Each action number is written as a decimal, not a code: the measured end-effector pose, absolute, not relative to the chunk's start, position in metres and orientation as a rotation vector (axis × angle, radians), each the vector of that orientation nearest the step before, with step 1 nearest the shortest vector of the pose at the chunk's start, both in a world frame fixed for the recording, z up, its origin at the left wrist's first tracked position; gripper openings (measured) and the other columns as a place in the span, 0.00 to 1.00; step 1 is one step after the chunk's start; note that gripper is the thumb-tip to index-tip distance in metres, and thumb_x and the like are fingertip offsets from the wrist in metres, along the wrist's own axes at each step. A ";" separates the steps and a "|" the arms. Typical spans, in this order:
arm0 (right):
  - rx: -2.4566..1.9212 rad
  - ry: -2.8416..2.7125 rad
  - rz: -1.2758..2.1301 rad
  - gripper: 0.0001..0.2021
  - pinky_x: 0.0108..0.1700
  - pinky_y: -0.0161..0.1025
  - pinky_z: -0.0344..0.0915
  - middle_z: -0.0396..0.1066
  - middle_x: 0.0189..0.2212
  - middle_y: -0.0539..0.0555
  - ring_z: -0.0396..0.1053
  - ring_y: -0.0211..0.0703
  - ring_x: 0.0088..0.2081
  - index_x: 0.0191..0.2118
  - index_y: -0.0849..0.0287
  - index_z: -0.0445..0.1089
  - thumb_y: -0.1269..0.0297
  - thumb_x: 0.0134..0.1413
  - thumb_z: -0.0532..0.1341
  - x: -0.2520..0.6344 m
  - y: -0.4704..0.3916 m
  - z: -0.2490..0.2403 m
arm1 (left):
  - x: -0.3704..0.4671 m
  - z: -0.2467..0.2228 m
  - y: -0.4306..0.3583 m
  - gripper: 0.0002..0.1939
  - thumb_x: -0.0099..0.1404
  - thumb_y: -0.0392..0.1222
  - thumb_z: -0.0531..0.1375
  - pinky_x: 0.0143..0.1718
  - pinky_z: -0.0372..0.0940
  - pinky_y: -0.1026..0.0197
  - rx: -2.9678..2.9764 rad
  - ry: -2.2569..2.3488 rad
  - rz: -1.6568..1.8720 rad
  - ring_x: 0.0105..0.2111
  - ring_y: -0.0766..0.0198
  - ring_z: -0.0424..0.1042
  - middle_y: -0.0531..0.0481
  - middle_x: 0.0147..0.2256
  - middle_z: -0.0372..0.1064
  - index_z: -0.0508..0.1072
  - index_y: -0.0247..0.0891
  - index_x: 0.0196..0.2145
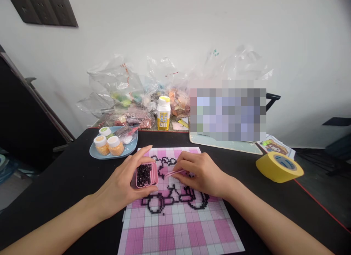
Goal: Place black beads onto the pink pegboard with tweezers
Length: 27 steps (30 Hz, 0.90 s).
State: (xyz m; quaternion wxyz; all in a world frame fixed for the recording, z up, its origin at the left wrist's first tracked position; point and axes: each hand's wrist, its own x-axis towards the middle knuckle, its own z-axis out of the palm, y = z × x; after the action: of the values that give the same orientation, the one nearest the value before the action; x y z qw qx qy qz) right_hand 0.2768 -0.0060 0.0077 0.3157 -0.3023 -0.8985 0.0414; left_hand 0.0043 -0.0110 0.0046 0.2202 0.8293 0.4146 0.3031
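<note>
My left hand (123, 176) grips a small pink box (154, 174) by its sides, thumb below and fingers above. Black beads (144, 175) fill much of the box. In my right hand (194, 171) is a pair of pink tweezers (173, 173), pinched between thumb and fingers, its tip just right of the box. Both hands are over a pegboard (181, 229) with pink and white squares. Black beads form outlined shapes on it, among them a ring (155, 204) at lower left. My right hand hides part of the pattern.
A blue plate (94, 152) with bead jars (116, 146) stands at the left. Behind are a white bottle with a yellow cap (163, 114) and plastic bags (117, 83). A roll of yellow tape (270, 169) lies at the right, near a printed picture (276, 146).
</note>
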 end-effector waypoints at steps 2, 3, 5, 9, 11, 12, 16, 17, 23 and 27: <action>-0.791 -2.353 0.114 0.11 0.29 0.33 0.64 0.73 0.32 0.53 0.70 0.36 0.29 0.38 0.60 0.76 0.62 0.68 0.59 0.276 -0.006 0.008 | 0.004 0.005 -0.011 0.44 0.62 0.64 0.66 0.58 0.66 0.45 2.296 1.145 0.838 0.54 0.47 0.74 0.50 0.52 0.76 0.50 0.59 0.69; -0.788 -2.341 0.125 0.11 0.29 0.33 0.64 0.73 0.32 0.53 0.70 0.36 0.29 0.38 0.60 0.75 0.62 0.68 0.59 0.276 -0.006 0.009 | 0.004 0.005 -0.011 0.44 0.62 0.64 0.66 0.58 0.66 0.44 2.297 1.145 0.837 0.54 0.47 0.74 0.50 0.52 0.76 0.50 0.58 0.69; -0.775 -2.306 0.164 0.10 0.29 0.33 0.65 0.73 0.32 0.54 0.69 0.35 0.29 0.38 0.61 0.75 0.62 0.68 0.59 0.275 -0.007 0.010 | 0.005 0.005 -0.011 0.44 0.62 0.64 0.66 0.58 0.66 0.45 2.298 1.147 0.832 0.54 0.47 0.75 0.50 0.52 0.76 0.51 0.58 0.69; -0.700 -2.254 0.241 0.09 0.31 0.34 0.68 0.73 0.34 0.55 0.70 0.37 0.31 0.42 0.61 0.74 0.64 0.68 0.58 0.270 -0.010 0.010 | 0.004 0.005 -0.011 0.45 0.61 0.64 0.66 0.58 0.66 0.46 2.301 1.135 0.828 0.52 0.49 0.76 0.52 0.52 0.76 0.49 0.61 0.69; -0.670 -2.263 0.254 0.09 0.33 0.36 0.69 0.73 0.35 0.55 0.70 0.39 0.33 0.44 0.61 0.74 0.65 0.69 0.57 0.268 -0.011 0.008 | 0.005 0.005 -0.011 0.45 0.61 0.65 0.66 0.58 0.66 0.45 2.303 1.126 0.838 0.52 0.50 0.76 0.53 0.51 0.76 0.48 0.63 0.68; -0.664 -2.272 0.255 0.09 0.33 0.36 0.69 0.73 0.35 0.56 0.70 0.39 0.33 0.44 0.62 0.74 0.65 0.69 0.57 0.267 -0.012 0.008 | 0.005 0.004 -0.011 0.45 0.61 0.64 0.66 0.58 0.65 0.45 2.304 1.122 0.841 0.52 0.50 0.76 0.53 0.51 0.76 0.48 0.63 0.68; -0.673 -2.297 0.246 0.09 0.32 0.36 0.69 0.72 0.35 0.56 0.70 0.40 0.33 0.43 0.62 0.74 0.65 0.69 0.57 0.265 -0.012 0.006 | 0.005 0.005 -0.011 0.45 0.62 0.62 0.67 0.58 0.66 0.44 2.301 1.124 0.828 0.52 0.49 0.76 0.52 0.51 0.76 0.49 0.61 0.68; -0.676 -2.301 0.246 0.09 0.33 0.36 0.69 0.72 0.36 0.56 0.71 0.39 0.33 0.43 0.61 0.74 0.65 0.69 0.57 0.265 -0.012 0.005 | 0.005 0.005 -0.011 0.45 0.62 0.62 0.67 0.58 0.66 0.44 2.297 1.130 0.820 0.52 0.49 0.76 0.52 0.51 0.76 0.49 0.60 0.68; -0.693 -2.324 0.247 0.10 0.33 0.36 0.69 0.72 0.36 0.56 0.71 0.39 0.33 0.43 0.60 0.74 0.64 0.70 0.56 0.265 -0.012 0.005 | 0.004 0.005 -0.011 0.45 0.62 0.63 0.67 0.57 0.66 0.44 2.296 1.123 0.818 0.51 0.49 0.77 0.52 0.51 0.76 0.48 0.61 0.68; -0.687 -2.327 0.260 0.10 0.34 0.37 0.69 0.72 0.36 0.56 0.71 0.40 0.34 0.43 0.61 0.74 0.64 0.69 0.56 0.265 -0.012 0.004 | 0.005 0.005 -0.010 0.44 0.62 0.64 0.66 0.57 0.67 0.46 2.317 1.103 0.833 0.50 0.51 0.77 0.53 0.51 0.75 0.47 0.64 0.68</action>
State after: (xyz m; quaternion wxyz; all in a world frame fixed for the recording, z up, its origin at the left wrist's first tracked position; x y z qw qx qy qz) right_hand 0.2654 -0.0115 0.0044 0.3438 -0.2645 -0.8955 0.1000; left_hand 0.0046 -0.0103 0.0046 0.2199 0.8379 0.3987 0.3011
